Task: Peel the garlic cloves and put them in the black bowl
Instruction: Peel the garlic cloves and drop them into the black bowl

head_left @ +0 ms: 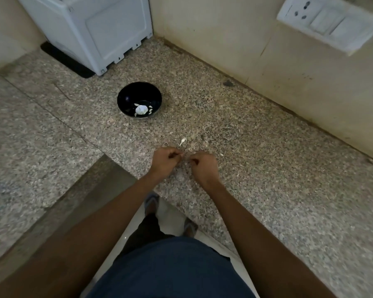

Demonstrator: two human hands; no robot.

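Note:
The black bowl (139,102) stands on the speckled granite counter, beyond my hands. Inside it lie a white garlic bulb (141,109) and a few small pale cloves. My left hand (165,161) pinches a small garlic clove (180,155) at its fingertips. My right hand (204,165) has its fingers curled close to that clove, and whether it pinches anything is too small to tell. One white piece of garlic (182,141) lies on the counter just beyond my hands, and a tiny flake (221,154) lies to the right.
A white appliance (91,29) on a black mat (67,60) stands in the far left corner. The wall runs along the counter's right side and carries a white socket and switch plate (329,23). The counter's front edge (99,175) runs near my left forearm.

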